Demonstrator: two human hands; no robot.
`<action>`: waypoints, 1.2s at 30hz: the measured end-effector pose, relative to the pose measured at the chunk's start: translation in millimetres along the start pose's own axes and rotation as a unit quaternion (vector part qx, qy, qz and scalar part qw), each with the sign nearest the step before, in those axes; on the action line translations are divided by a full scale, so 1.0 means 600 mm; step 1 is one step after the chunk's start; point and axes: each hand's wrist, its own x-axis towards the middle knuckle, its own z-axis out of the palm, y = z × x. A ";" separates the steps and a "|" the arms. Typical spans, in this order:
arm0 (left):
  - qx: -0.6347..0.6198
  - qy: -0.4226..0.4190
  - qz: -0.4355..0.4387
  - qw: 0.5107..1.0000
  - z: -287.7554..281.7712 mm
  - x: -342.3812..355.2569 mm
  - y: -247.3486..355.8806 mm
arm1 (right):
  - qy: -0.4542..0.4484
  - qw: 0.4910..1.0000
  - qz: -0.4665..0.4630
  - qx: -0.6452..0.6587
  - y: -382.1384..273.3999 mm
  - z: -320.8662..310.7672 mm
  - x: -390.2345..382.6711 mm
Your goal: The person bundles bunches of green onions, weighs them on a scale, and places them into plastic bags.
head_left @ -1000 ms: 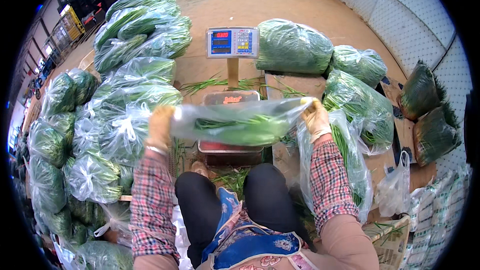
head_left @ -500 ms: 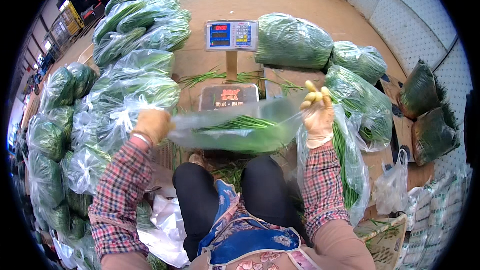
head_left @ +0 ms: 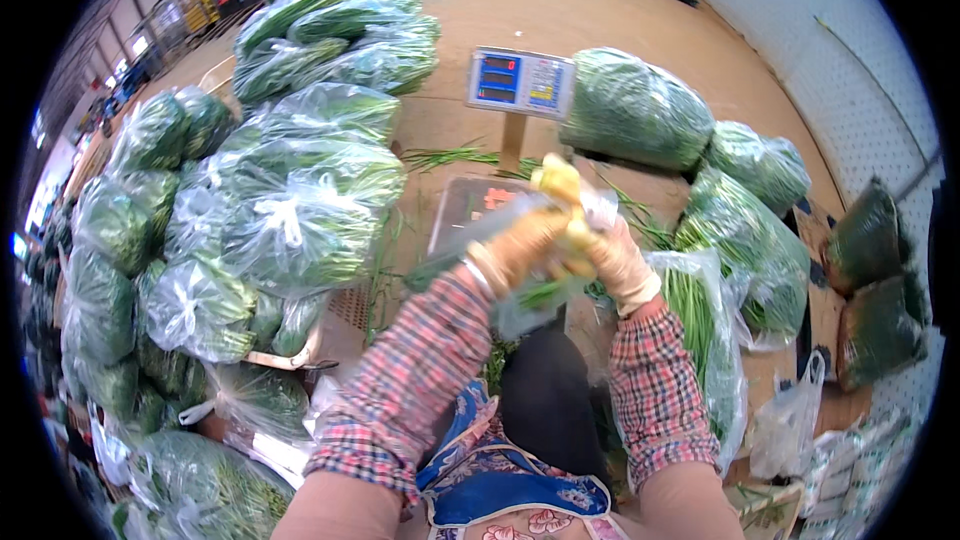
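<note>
My left hand (head_left: 525,245) and my right hand (head_left: 622,262), both in yellowish gloves, are close together in front of my lap. Between them they grip the gathered plastic of a clear bag of green stalks (head_left: 540,298). Their fingers are closed and somewhat blurred by motion. Part of the bag hangs below my hands; the left forearm and hand hide much of the rest. Just beyond stands a platform scale (head_left: 452,202), its lit display (head_left: 520,82) raised on a post. Next to my right forearm lies an open bag of long green stalks (head_left: 690,305).
Filled bags of greens (head_left: 290,210) are piled on the left. More full bags (head_left: 640,105) stand at the right beyond the scale. Loose stalks (head_left: 450,156) lie around the scale. A white plastic bag (head_left: 785,425) and a pale crate (head_left: 765,505) are at lower right.
My hands, wide apart with the bag stretched between them, have come together at its gathered plastic. The left hand moved right. The view has shifted left, and the scale's display reading has changed.
</note>
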 end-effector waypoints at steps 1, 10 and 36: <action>-0.224 -0.038 -0.003 0.974 0.044 -0.003 -0.014 | -0.029 0.976 -0.097 -0.193 0.021 -0.014 0.001; 0.070 -0.031 0.019 0.997 -0.087 -0.003 -0.174 | -0.017 0.945 0.326 0.000 0.136 -0.074 -0.119; -0.398 0.246 0.020 0.884 -0.093 0.096 -0.178 | -0.056 0.861 -0.005 -0.505 0.190 -0.035 -0.245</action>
